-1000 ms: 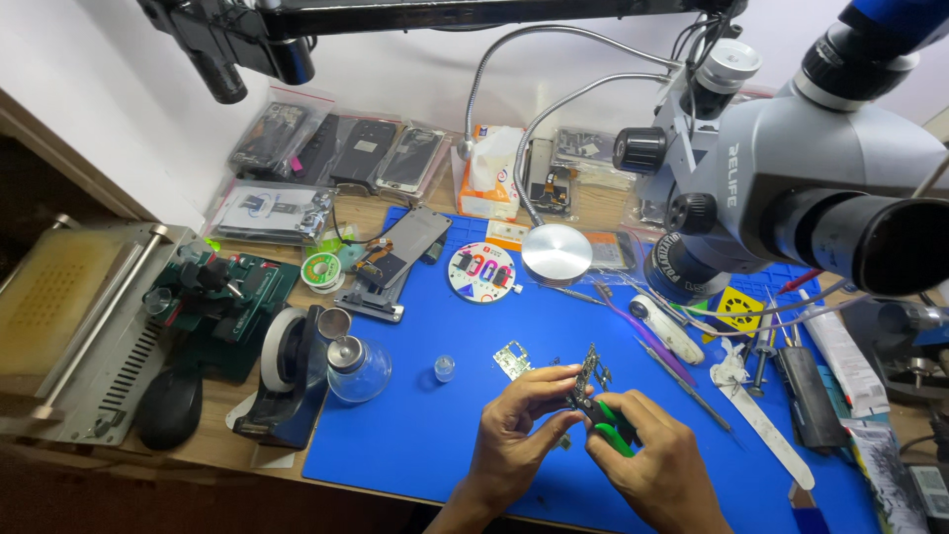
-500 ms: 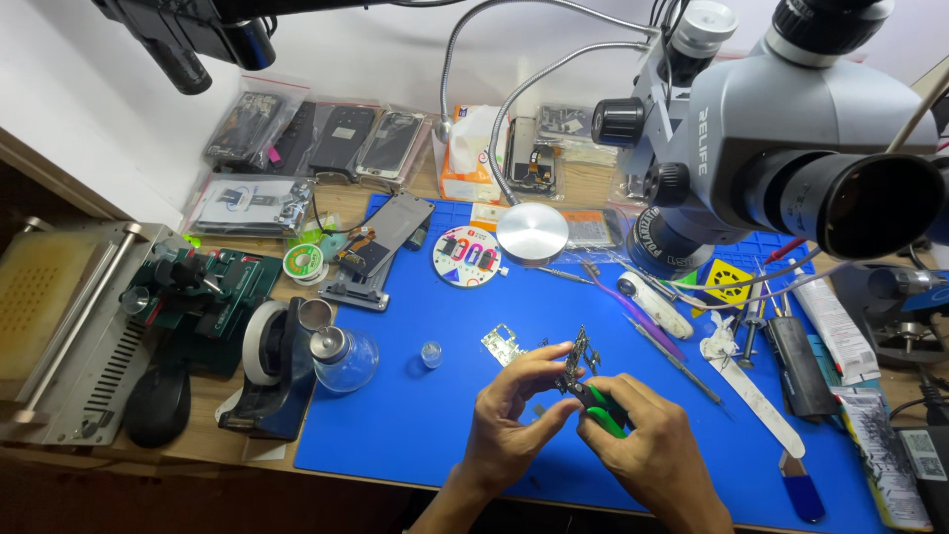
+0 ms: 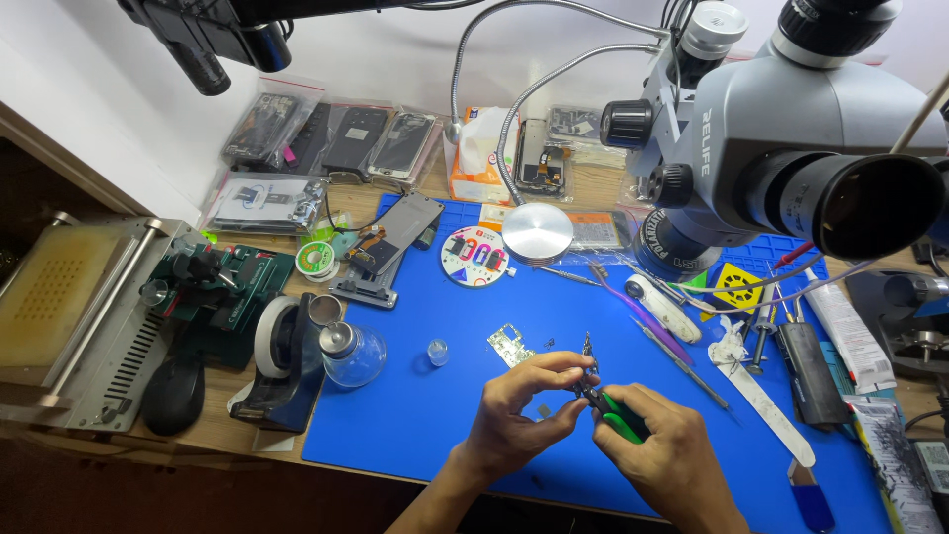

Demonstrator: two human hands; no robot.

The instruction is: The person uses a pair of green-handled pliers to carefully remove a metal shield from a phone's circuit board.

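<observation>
My left hand (image 3: 519,407) pinches a small dark part between thumb and fingers over the blue work mat (image 3: 415,415). My right hand (image 3: 664,460) grips green-handled cutters (image 3: 613,410), their dark jaws touching that part right at my left fingertips. A small green circuit board (image 3: 510,344) lies on the mat just beyond my left hand. A tiny dark chip (image 3: 542,408) rests on the mat under my fingers.
A grey microscope (image 3: 781,138) overhangs the right side. Tweezers and screwdrivers (image 3: 682,346) lie to the right. A small glass bottle (image 3: 348,353), tape dispenser (image 3: 282,361), green fixture (image 3: 213,292) and a grey heating machine (image 3: 69,321) stand left. Phone parts (image 3: 381,247) sit at the back.
The view has shifted slightly; both hands stay together at the mat's front, still working the small part with the cutters.
</observation>
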